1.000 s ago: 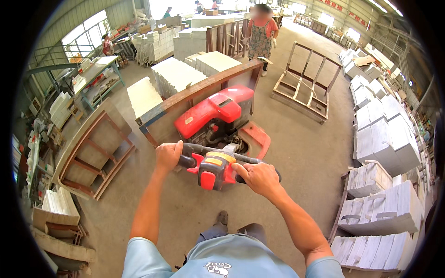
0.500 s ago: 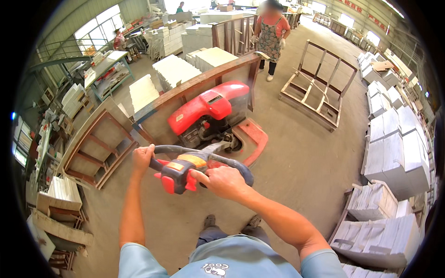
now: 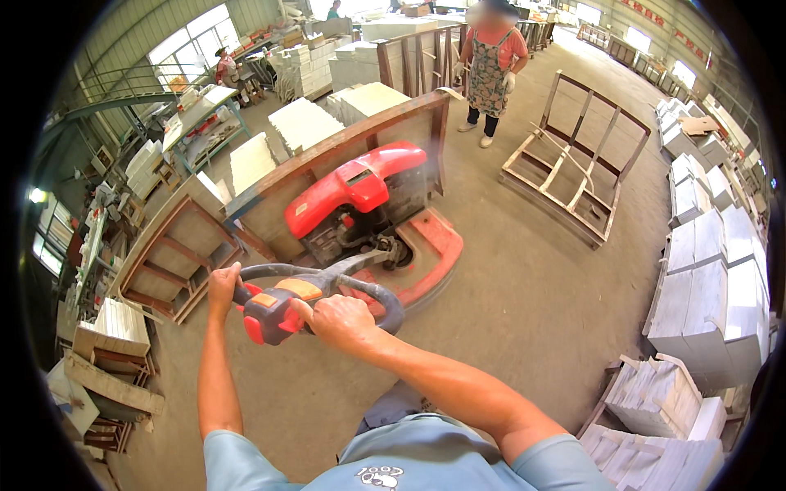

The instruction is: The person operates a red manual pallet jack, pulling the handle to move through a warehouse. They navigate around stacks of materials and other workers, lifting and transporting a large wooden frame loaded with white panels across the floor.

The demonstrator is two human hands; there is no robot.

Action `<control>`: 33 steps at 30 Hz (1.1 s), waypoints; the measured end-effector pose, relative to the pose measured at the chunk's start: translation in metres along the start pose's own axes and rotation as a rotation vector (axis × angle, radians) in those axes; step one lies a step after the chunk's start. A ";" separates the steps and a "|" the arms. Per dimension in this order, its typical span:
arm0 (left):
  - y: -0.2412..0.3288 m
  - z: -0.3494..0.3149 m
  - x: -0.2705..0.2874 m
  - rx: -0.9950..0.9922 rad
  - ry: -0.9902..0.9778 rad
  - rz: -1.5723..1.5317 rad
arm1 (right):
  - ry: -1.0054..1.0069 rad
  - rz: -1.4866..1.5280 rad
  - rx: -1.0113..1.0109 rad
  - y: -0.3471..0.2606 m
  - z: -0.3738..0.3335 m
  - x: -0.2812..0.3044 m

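I have the left hand [image 3: 222, 290] and right hand [image 3: 344, 321] curled closed around the looped handle [image 3: 299, 289] of the red pallet truck [image 3: 368, 193].

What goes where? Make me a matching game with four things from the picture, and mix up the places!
Things:
1. bare left hand
2. bare right hand
3. brown, barred open frame
4. patterned cloth apron

Places:
A. at the right side of the grey-and-red control head
B. worn by a co-worker
C. gripping the left side of the curved dark handle
D. standing on the flat, tan floor

Pairs: 1-C, 2-A, 3-D, 4-B
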State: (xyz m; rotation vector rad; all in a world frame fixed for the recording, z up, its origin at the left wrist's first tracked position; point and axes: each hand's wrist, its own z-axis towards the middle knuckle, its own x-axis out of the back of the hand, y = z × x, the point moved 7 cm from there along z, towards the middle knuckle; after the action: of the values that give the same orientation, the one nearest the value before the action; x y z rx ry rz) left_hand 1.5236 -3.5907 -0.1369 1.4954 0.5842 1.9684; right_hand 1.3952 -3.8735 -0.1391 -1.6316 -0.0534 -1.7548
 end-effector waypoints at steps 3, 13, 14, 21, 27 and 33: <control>-0.007 -0.010 -0.010 0.049 0.002 -0.029 | -0.020 0.004 0.015 0.011 -0.004 0.003; 0.043 -0.014 -0.032 0.054 0.030 0.090 | -0.104 -0.037 0.072 0.043 -0.025 0.041; 0.044 -0.013 -0.036 0.059 0.038 0.083 | -0.101 -0.050 0.086 0.049 -0.025 0.042; 0.059 -0.006 -0.065 0.071 0.091 0.121 | -0.074 -0.019 0.065 0.102 -0.017 0.056; 0.073 -0.013 -0.098 0.112 0.181 0.177 | 0.021 0.107 0.046 0.159 -0.017 0.071; 0.121 -0.016 -0.148 0.190 0.298 0.221 | -0.021 0.167 0.133 0.234 -0.015 0.101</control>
State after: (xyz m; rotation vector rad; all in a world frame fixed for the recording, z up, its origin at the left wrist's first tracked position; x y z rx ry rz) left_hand 1.5132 -3.7801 -0.1658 1.4370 0.7782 2.3897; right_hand 1.5117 -4.1003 -0.1550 -1.5134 -0.0416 -1.5744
